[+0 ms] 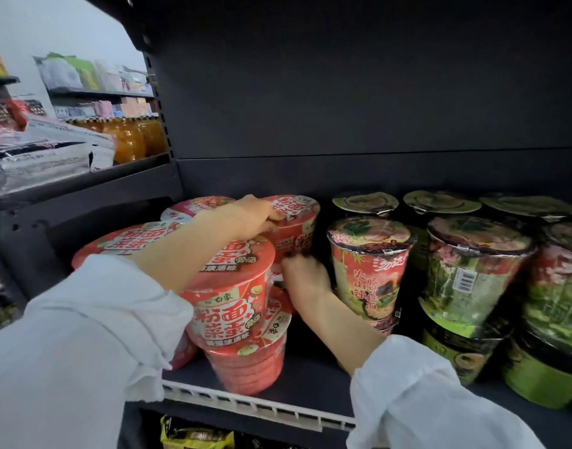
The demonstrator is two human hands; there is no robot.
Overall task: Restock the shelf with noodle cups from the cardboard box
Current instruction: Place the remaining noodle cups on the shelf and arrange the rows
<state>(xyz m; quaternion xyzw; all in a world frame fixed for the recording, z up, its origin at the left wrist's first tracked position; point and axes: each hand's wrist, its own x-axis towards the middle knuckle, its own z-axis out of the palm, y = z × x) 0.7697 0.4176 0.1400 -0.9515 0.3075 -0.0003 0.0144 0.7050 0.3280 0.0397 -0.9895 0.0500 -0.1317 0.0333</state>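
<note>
At the frame's centre a red cup (pixel 292 226) is gripped at its rim by the left hand (pixel 246 218), fingers curled over the lid, above the shelf (pixel 310 384). The right hand (pixel 305 278) is held at the cup's base, fingers curled against it. Green cups (pixel 472 270) are stacked at right

One head-worn view looks forward and down, close to the shelf (pixel 255 404) (wide-angle).
</note>
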